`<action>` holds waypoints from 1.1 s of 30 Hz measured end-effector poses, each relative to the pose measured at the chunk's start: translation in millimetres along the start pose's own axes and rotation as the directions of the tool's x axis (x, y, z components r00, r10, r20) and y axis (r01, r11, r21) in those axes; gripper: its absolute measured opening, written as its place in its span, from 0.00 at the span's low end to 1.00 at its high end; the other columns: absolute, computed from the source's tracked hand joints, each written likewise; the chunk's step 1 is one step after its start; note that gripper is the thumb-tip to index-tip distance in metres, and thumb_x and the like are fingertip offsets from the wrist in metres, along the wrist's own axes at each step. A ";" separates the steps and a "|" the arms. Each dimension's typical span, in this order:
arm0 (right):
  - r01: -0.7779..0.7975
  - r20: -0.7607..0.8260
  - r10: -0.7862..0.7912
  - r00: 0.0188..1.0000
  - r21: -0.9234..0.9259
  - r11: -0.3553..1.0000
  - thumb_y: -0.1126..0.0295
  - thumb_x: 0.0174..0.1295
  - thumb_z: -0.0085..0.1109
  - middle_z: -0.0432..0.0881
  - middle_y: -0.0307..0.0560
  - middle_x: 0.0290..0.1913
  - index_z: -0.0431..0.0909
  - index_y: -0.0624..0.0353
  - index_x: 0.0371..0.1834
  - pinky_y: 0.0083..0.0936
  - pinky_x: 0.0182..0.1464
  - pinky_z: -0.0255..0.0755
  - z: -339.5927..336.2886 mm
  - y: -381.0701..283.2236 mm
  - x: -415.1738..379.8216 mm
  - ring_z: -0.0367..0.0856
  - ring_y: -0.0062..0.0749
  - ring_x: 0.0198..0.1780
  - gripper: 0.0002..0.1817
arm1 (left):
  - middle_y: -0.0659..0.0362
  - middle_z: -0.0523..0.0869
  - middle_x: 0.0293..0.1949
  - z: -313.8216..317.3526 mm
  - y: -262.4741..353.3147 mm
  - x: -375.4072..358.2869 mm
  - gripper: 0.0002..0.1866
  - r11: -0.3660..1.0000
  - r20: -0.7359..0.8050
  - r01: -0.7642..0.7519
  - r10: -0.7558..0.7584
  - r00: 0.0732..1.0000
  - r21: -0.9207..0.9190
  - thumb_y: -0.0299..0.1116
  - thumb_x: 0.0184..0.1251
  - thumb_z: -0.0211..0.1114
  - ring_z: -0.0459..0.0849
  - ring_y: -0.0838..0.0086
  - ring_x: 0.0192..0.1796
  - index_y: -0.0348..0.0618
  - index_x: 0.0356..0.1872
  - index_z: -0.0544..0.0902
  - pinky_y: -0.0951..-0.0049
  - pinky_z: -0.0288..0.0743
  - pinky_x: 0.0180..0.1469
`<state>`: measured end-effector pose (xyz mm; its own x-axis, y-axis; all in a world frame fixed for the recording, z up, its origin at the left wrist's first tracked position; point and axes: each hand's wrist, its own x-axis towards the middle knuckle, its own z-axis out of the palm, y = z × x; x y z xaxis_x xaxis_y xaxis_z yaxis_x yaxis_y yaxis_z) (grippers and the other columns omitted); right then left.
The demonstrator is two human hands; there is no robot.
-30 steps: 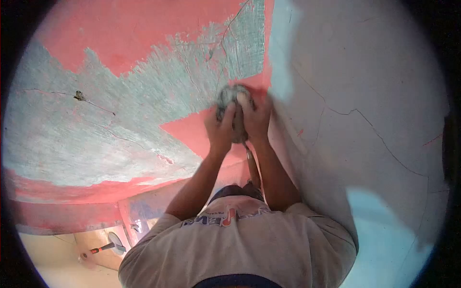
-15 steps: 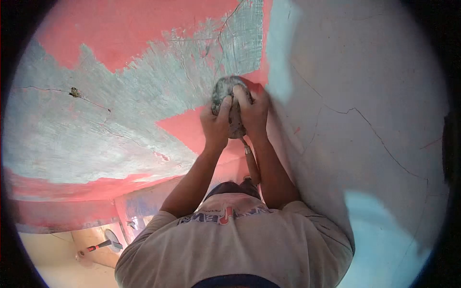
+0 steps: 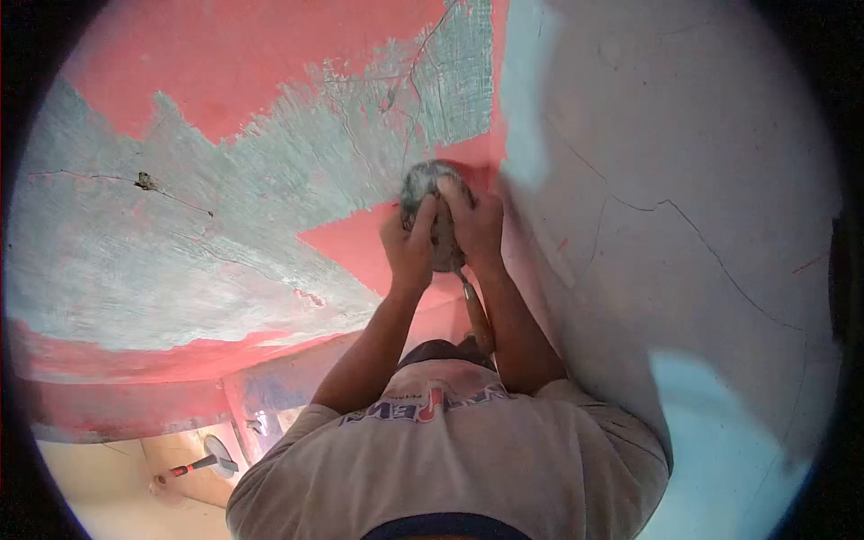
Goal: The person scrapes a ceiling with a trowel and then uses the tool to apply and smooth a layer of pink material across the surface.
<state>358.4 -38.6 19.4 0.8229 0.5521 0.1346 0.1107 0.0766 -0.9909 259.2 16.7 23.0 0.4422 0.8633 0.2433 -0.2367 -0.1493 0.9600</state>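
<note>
Both my hands press a trowel [image 3: 443, 238] against the pink part of the wall. Its rounded, grey-smeared blade is blurred at the top edge. From under the blade a metal shank and wooden handle [image 3: 480, 319] point down toward my body, beside my right forearm. My left hand [image 3: 409, 247] is closed on the blade's left side, thumb on top. On the right side my right hand [image 3: 479, 220] is closed too, its thumb laid over the blade. The fingers beneath are partly hidden.
A scraped grey-green area [image 3: 261, 189] spreads over the pink wall [image 3: 261, 54], with cracks and a small hole [image 3: 144, 181]. The cracked grey wall [image 3: 684, 180] meets it at a corner close on my right. At lower left lies a tool with a red-and-black handle [image 3: 191, 467].
The trowel and both hands have moved a little downward along the wall. The whole view has shifted slightly as well. My grip looks the same.
</note>
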 end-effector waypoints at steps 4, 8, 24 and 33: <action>0.154 -0.022 -0.152 0.988 0.149 0.977 0.59 0.69 0.68 0.88 0.36 0.33 0.89 0.70 0.42 0.26 0.40 0.78 2.0 -9.7 17.2 0.82 0.19 0.36 0.19 | 0.66 0.83 0.30 6.2 8.9 8.7 0.13 0.996 0.009 0.014 -0.014 1.000 -0.083 0.36 0.76 0.67 0.76 0.84 0.34 0.33 0.38 0.85 0.76 0.71 0.36; 0.069 -0.088 -0.065 0.994 0.039 0.997 0.51 0.64 0.70 0.84 0.47 0.23 0.87 0.69 0.36 0.33 0.36 0.76 7.7 12.2 -4.3 0.82 0.22 0.31 0.25 | 0.66 0.84 0.30 -2.1 -16.9 -4.7 0.12 1.000 -0.051 -0.022 0.023 0.998 0.006 0.34 0.75 0.67 0.76 0.85 0.34 0.33 0.36 0.85 0.76 0.71 0.35; 0.005 -0.052 0.033 0.998 0.609 0.793 0.68 0.73 0.63 0.85 0.42 0.50 0.82 0.64 0.54 0.27 0.54 0.78 20.8 84.7 -38.9 0.81 0.26 0.49 0.13 | 0.64 0.88 0.37 -8.1 -29.9 -8.4 0.10 0.971 0.074 0.187 -0.177 0.981 -0.151 0.35 0.76 0.68 0.82 0.83 0.36 0.37 0.43 0.88 0.77 0.77 0.38; 0.016 -0.076 0.020 0.997 0.444 0.896 0.69 0.74 0.60 0.85 0.41 0.47 0.82 0.66 0.53 0.23 0.47 0.77 9.4 109.4 -35.2 0.80 0.21 0.45 0.12 | 0.60 0.91 0.43 -4.7 -51.0 -25.6 0.13 0.962 0.118 0.251 -0.238 0.964 -0.107 0.36 0.77 0.67 0.87 0.79 0.43 0.35 0.50 0.88 0.75 0.82 0.44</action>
<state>336.3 -41.9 -93.8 0.8647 0.4892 0.1142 -0.1356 0.4462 -0.8846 255.8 4.6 -32.8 0.5848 0.8109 0.0223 -0.2098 0.1246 0.9698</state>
